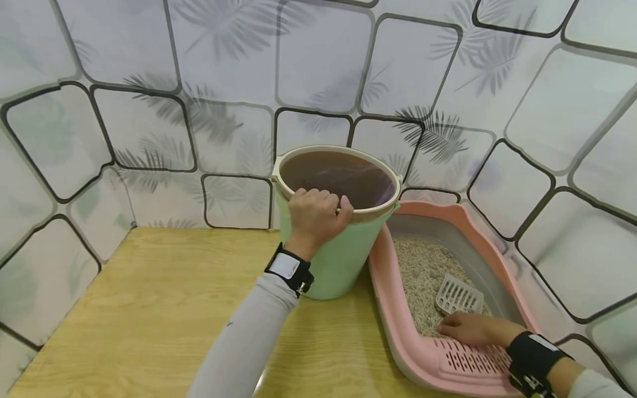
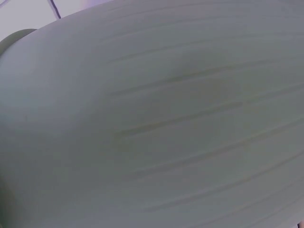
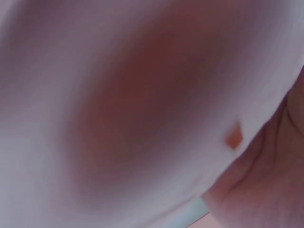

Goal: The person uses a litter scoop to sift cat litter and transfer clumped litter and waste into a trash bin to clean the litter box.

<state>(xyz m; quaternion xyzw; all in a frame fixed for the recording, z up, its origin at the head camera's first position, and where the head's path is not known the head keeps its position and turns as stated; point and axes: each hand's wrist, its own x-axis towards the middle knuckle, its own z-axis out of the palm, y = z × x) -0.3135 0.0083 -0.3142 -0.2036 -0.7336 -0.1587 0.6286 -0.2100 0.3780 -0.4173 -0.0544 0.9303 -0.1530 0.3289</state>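
Note:
My left hand (image 1: 316, 218) grips the near rim of a mint-green trash bin (image 1: 330, 268), its thumb to the right and its fingers curled over the edge. The bin, with a cream rim and a dark liner inside, tilts slightly. Its ribbed wall (image 2: 199, 118) fills the left wrist view. At the lower right my right hand (image 1: 470, 329) holds a pale slotted litter scoop (image 1: 458, 294), whose handle is hidden under the hand. The scoop's head lies on the grainy litter (image 1: 420, 271). In the right wrist view, a blurred pale surface (image 3: 142, 104) covers most of the frame beside the palm.
The pink litter box (image 1: 385, 282) stands to the right of the bin, with a perforated ledge (image 1: 468, 359) at its near end. A wood-grain tabletop (image 1: 174, 298) extends left. Patterned walls (image 1: 318, 61) close off the back and both sides.

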